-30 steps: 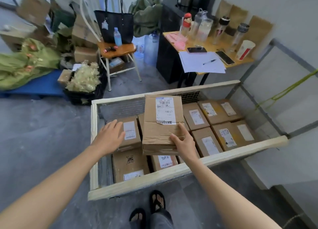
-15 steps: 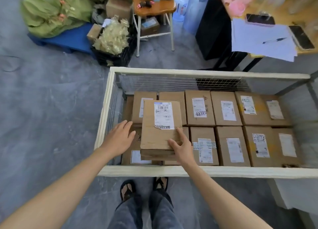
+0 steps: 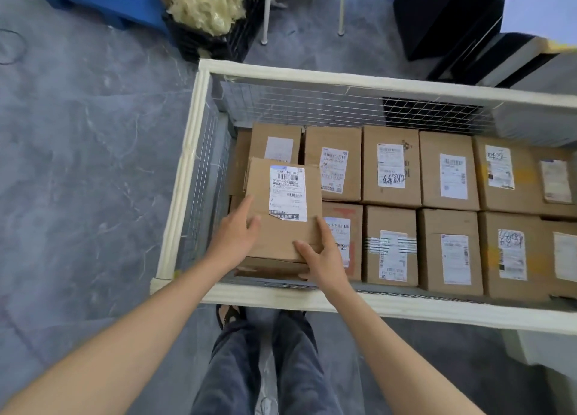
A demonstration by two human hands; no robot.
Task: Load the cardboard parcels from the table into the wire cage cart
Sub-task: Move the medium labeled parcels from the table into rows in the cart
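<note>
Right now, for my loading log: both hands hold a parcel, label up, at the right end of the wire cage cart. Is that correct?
Not quite. The head view shows the parcel at the left end of the wire cage cart, not the right. The rest stands: the left hand and the right hand both hold it, label up.

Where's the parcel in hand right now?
Head view: parcel at the cart's left end, over the packed boxes, between left hand and right hand.
</note>
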